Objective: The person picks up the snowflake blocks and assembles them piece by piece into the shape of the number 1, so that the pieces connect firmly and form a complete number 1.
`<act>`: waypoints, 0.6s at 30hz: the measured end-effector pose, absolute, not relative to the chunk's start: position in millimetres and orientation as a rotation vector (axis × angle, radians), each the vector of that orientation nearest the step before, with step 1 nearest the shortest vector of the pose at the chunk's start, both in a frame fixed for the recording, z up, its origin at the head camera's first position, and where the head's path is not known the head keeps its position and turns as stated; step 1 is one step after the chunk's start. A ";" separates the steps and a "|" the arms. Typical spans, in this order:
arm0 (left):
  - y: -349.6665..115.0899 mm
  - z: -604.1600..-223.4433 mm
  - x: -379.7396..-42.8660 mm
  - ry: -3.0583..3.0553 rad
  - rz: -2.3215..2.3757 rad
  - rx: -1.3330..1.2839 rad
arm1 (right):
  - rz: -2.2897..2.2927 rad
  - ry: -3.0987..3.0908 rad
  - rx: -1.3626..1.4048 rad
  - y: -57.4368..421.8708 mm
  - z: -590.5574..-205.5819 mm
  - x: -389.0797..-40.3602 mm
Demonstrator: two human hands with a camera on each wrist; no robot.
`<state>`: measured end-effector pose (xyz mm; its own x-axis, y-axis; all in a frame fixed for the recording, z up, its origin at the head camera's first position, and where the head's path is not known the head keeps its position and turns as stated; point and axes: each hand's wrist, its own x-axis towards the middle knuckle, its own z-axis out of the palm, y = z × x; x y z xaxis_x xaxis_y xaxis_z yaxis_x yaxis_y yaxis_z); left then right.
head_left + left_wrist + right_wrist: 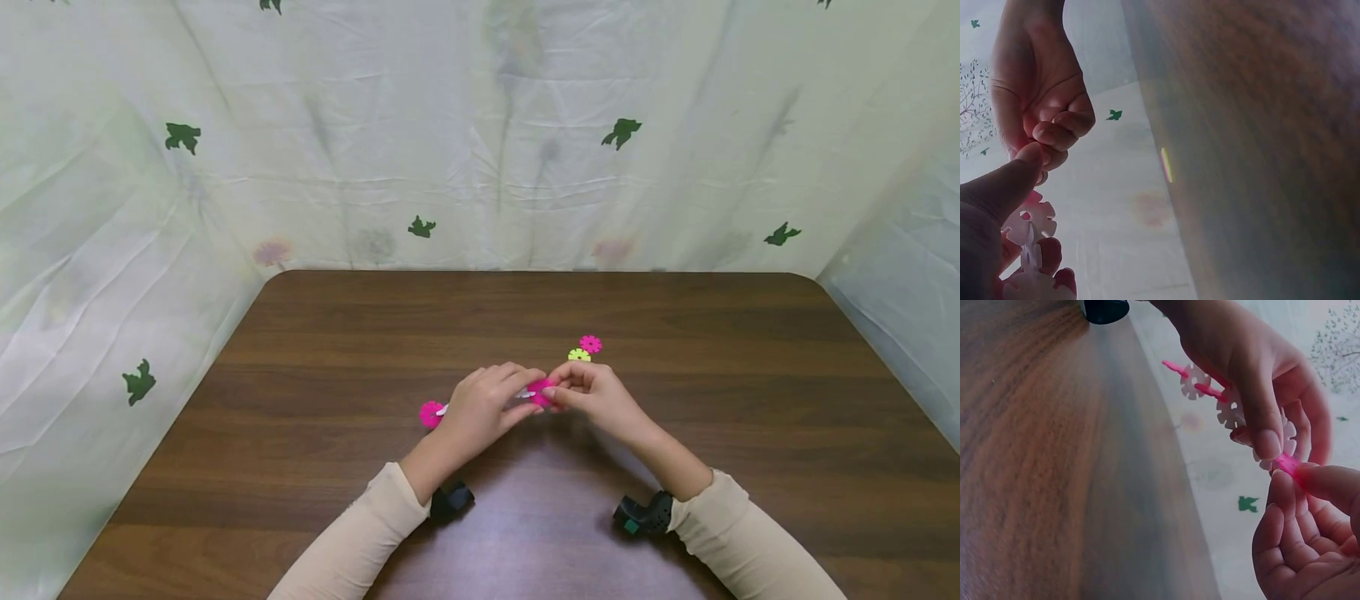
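Note:
In the head view my left hand [483,404] grips a chain of interlocking notched discs, mostly covered by the fingers. A pink disc [431,414] sticks out at the chain's left end. My right hand [600,402] pinches another pink disc [538,388] between thumb and fingertips at the opposite end, right against the left fingers. White discs [1231,414] alternate with pink ones, joined at right angles through their slots, in the right wrist view. From the left wrist, a white disc [1030,220] shows below the thumb, and the two hands meet at their fingertips.
Behind the right hand, a yellow disc [579,355] and a pink disc [591,343] lie together on the brown wooden table [337,333]. A pale cloth [450,150] with green leaf shapes hangs behind the table and along its sides. Black wrist devices [643,514] sit under both wrists.

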<state>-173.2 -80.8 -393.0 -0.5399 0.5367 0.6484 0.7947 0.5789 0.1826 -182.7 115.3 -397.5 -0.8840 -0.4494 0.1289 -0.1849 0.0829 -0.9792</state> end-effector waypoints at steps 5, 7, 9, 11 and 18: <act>-82.0 -394.2 -174.7 -2.282 -0.624 -1.059 | -1.917 2.129 -0.636 116.3 -396.0 -183.6; -82.6 -394.4 -175.2 -2.286 -0.621 -1.054 | -1.939 2.166 -0.655 120.3 -393.9 -185.9; -83.2 -394.6 -175.7 -2.281 -0.622 -1.049 | -1.945 2.250 -0.676 126.0 -389.2 -188.5; -83.5 -394.7 -176.2 -2.276 -0.623 -1.050 | -1.941 2.352 -0.675 132.3 -383.4 -190.8; -84.5 -395.9 -177.6 -2.261 -0.640 -1.051 | -1.787 2.628 -0.612 155.5 -402.2 -211.7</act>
<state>-177.6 -84.5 -395.9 -0.5360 0.5273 0.6593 0.7945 0.5790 0.1829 -211.7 155.5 -402.2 -0.9242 -0.2541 0.2852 -0.3586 0.3203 -0.8768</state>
